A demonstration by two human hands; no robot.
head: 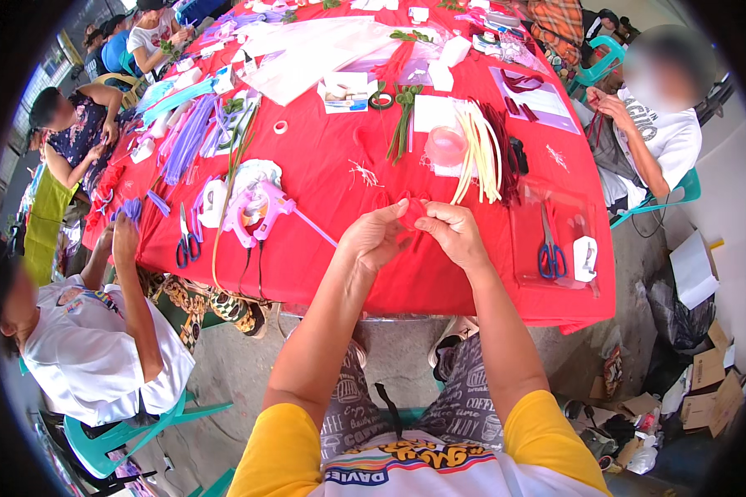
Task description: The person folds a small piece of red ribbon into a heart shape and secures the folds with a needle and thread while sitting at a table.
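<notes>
Near the front of the red-covered table [323, 279], my left hand [378, 235] and my right hand [452, 231] meet at a small looped red piece [413, 212], which looks like fuzzy craft stems. Fingers and thumbs of both hands pinch it. Just beyond lie cream fuzzy stems [472, 146] and dark red ones [500, 143], with a pink round container [446, 146] beside them. Left of my hands rest pink glue guns [258, 214]. Blue-handled scissors [552, 258] and a white punch-like tool [585, 258] lie in a clear tray [522, 273] to the right.
More scissors [188, 247] lie at the left, near purple stems [189, 140]. A tape roll [280, 127] and white boxes [346, 93] stand farther back. People sit at both sides; the nearest wears a white shirt [99, 354]. Cardboard boxes [709, 391] are on the floor at right.
</notes>
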